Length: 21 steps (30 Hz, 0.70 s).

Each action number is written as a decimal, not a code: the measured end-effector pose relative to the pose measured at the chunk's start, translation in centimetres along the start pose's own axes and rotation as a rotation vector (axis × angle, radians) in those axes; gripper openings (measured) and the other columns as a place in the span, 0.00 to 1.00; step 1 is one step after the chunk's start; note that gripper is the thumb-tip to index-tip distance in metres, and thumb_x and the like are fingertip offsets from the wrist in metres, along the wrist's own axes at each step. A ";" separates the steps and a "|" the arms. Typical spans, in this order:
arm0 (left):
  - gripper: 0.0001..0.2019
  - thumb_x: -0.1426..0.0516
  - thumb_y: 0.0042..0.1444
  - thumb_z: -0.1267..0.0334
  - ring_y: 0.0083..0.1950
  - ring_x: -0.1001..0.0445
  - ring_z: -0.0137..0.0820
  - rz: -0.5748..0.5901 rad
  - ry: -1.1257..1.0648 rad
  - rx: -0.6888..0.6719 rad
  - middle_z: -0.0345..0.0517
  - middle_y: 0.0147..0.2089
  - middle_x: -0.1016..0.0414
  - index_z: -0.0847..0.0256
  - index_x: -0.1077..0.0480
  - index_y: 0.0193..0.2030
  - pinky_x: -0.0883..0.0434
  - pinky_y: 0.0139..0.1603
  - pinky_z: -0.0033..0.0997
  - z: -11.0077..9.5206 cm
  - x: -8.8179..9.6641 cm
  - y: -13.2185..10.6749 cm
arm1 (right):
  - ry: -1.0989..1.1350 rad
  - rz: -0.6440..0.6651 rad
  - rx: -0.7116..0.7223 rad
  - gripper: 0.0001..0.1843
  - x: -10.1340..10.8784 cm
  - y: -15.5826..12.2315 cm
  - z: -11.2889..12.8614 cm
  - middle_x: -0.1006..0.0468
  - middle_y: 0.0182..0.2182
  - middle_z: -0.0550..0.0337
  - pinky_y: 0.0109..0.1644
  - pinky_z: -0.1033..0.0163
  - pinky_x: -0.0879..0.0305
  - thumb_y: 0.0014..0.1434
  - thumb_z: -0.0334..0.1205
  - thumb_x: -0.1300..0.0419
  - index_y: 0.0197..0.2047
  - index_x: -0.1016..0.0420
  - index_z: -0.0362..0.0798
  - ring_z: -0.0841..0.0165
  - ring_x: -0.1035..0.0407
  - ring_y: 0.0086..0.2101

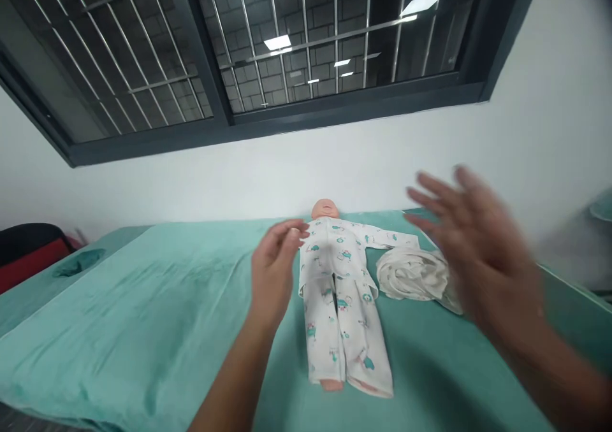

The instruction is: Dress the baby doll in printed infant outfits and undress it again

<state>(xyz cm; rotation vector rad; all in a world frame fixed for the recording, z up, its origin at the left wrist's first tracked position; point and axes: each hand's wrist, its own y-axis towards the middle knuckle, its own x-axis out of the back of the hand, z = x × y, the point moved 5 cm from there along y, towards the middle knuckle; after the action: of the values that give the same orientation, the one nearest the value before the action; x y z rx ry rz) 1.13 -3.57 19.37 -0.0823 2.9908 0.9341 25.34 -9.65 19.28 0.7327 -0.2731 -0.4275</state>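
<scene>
A baby doll [329, 247] lies face up on a green-covered bed, dressed in a white patterned top and white patterned trousers [354, 336]. One sleeve stretches out to the right. My left hand [275, 269] hovers at the doll's left side in the view, fingers loosely curled, with nothing visible in it; it hides the sleeve on that side. Over to the right, my right hand [482, 247] is raised with spread fingers, blurred by motion and holding nothing. Behind it, a bundled white cloth [414, 273] lies beside the doll and is partly covered from view.
The green bed cover [157, 304] spreads out to the left, with a few creases. A white wall [229, 180] rises behind the bed, below a dark-framed barred window [310, 110]. Something black and red [36, 260] stands at the far left edge.
</scene>
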 end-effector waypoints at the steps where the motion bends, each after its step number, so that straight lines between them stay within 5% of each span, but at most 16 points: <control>1: 0.12 0.44 0.61 0.53 0.46 0.24 0.33 0.042 0.080 0.091 0.45 0.45 0.21 0.56 0.25 0.45 0.27 0.48 0.35 3.1 -0.4 0.5 | 0.099 0.034 -0.056 0.34 -1.9 0.6 -1.9 0.37 0.64 0.53 0.57 0.49 0.31 0.63 0.53 0.45 0.69 0.48 0.62 0.60 0.36 0.60; 5: 0.12 0.47 0.63 0.57 0.54 0.27 0.35 0.159 0.290 0.196 0.46 0.53 0.23 0.56 0.26 0.48 0.30 0.56 0.39 12.1 -2.5 3.2 | 0.189 0.072 -0.314 0.26 -9.4 3.2 -11.3 0.29 0.58 0.51 0.59 0.51 0.34 0.60 0.52 0.42 0.59 0.33 0.52 0.62 0.34 0.57; 10: 0.14 0.50 0.63 0.64 0.61 0.32 0.36 0.291 0.487 0.112 0.48 0.56 0.26 0.58 0.28 0.51 0.35 0.63 0.43 18.0 -5.7 8.2 | 0.049 0.194 -0.450 0.18 -15.3 6.0 -19.5 0.22 0.47 0.54 0.54 0.54 0.34 0.59 0.51 0.45 0.45 0.24 0.48 0.63 0.28 0.46; 15: 0.16 0.53 0.66 0.61 0.63 0.33 0.34 0.425 0.500 0.083 0.46 0.59 0.28 0.56 0.28 0.53 0.38 0.67 0.40 20.7 -7.2 10.4 | 0.000 0.270 -0.495 0.16 -16.0 6.5 -22.3 0.21 0.45 0.59 0.55 0.54 0.36 0.60 0.48 0.46 0.44 0.23 0.51 0.64 0.29 0.46; 21: 0.18 0.54 0.67 0.62 0.64 0.34 0.33 0.452 0.499 0.115 0.41 0.62 0.30 0.50 0.27 0.56 0.38 0.66 0.39 21.0 -7.0 10.3 | -0.069 0.299 -0.458 0.16 -16.0 6.4 -22.1 0.22 0.47 0.61 0.54 0.54 0.36 0.63 0.44 0.49 0.47 0.23 0.55 0.64 0.30 0.46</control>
<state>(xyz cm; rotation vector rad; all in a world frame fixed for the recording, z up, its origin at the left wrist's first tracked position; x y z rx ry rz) 7.43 17.18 8.11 0.4455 3.6107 0.8660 21.61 14.97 6.45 0.2223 -0.3293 -0.2170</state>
